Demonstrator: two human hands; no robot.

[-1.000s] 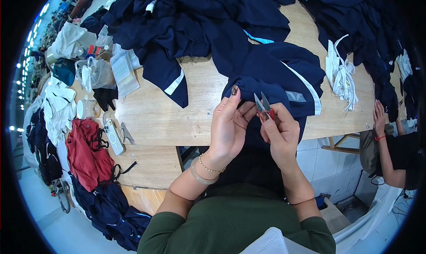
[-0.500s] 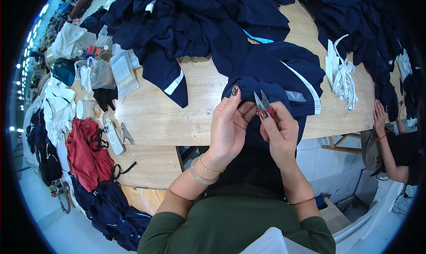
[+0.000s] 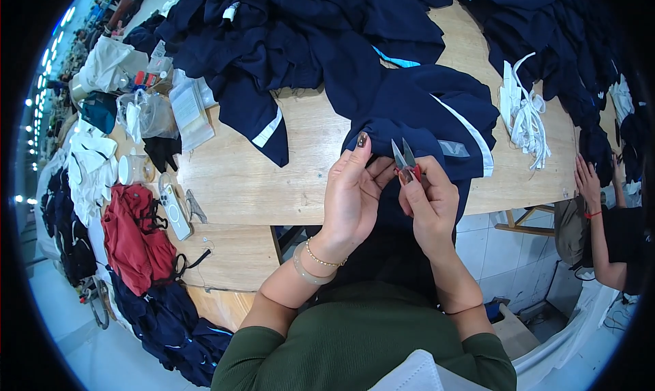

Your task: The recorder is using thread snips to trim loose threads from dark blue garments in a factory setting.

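A navy garment (image 3: 409, 97) with white strips along its edges lies over the table's near edge and hangs down in front of me. My left hand (image 3: 355, 186) grips a fold of it, thumb up on the near edge and fingers curled under. In my right hand (image 3: 431, 203) is a pair of small red-handled thread snips (image 3: 405, 160), their two pointed blades apart and aimed away from me over the cloth. The fingertips of both hands nearly meet beside the snips. A grey patch (image 3: 453, 149) shows on the garment right of the blades.
More navy garments (image 3: 273, 36) are heaped across the wooden table (image 3: 303, 179). White strips (image 3: 524, 118) lie at the right. Leftward are a phone (image 3: 176, 212), a red bag (image 3: 135, 237) and plastic packets (image 3: 191, 111). A co-worker's hand (image 3: 588, 181) rests at the far right edge.
My hands, the snips and the garment look almost still. At the far right the co-worker's arms have shifted slightly.
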